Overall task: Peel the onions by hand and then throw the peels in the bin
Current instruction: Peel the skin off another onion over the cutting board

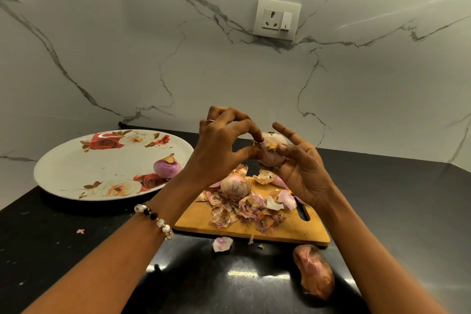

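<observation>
A brown, shrivelled onion-like piece (314, 271) lies nearest on the glossy black counter (63, 237). Leftward, a round white rose-patterned plate (76, 160) holds a peeled purple onion (167, 167). The left hand (219, 150) pinches skin on a pale onion (271, 151), which the right hand (300, 168) grips above a wooden chopping board (201, 216) bearing papery peels (244, 211) and another unpeeled onion (235, 185).

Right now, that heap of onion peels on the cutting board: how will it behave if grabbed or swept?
The onion peels look thin, curled and papery, so probably very light and floppy; a grab would likely crush them. They lie as loose separate flakes, so a sweep may scatter some off the cutting board; a few already lie on the black counter. Probably not slippery.
</observation>
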